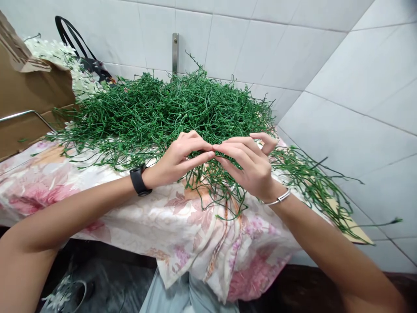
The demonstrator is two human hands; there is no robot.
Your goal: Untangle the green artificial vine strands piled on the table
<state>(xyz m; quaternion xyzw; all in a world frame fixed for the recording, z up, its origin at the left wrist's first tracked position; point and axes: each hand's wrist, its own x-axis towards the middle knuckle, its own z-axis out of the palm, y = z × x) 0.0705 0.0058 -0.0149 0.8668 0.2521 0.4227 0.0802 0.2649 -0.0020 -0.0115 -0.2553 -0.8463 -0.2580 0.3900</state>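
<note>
My left hand [182, 152], with a black band on its wrist, is closed in a pinch of thumb and forefinger. Its fingertips meet those of my right hand [249, 163], which also pinches with thumb and forefinger while its other fingers stick out loosely. Whatever lies between the fingertips is too small and covered to make out. Directly behind and beneath both hands spreads a large heap of thin green artificial stems [182, 104] with small knobbed ends. Several of these stems hang toward me below the fingertips.
A pink-flowered cloth [130, 217] covers the table and drapes over its front edge. At left stand a cardboard box [39, 95], white artificial flowers [83, 78] and a black-handled bag [94, 65]. More stems [312, 178] jut out at right. White tiled walls close off the back and right.
</note>
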